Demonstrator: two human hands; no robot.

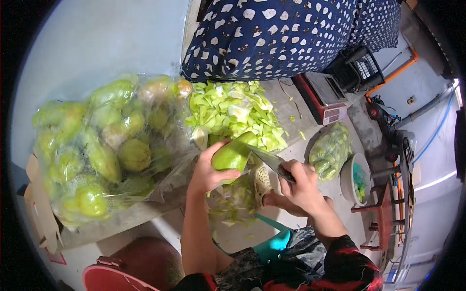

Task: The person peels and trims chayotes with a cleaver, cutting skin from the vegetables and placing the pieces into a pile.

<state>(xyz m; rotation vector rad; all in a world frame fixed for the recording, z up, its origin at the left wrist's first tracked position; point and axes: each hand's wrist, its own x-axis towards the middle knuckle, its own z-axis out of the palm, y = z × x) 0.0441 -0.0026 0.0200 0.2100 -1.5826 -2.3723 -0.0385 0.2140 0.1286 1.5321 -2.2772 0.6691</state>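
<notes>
My left hand (211, 169) is wrapped round a large green fruit (232, 157), its thumb along the near side. A knife (266, 159) is gripped by its dark handle in my right hand (299, 178), and its blade reaches the right side of the fruit. Just beyond my hands lies a wide heap of pale green peelings (233, 109). More peelings (230, 201) are scattered on the floor below the fruit. To the left, a big clear plastic bag (109, 145) holds several green fruits.
A blue patterned cloth bundle (272, 39) stands behind the peelings. At the right are a red scale (323, 97), a bag of green produce (331, 151), a white bucket (347, 182) and a red stool (383, 213). A red bin (109, 279) sits at the lower left.
</notes>
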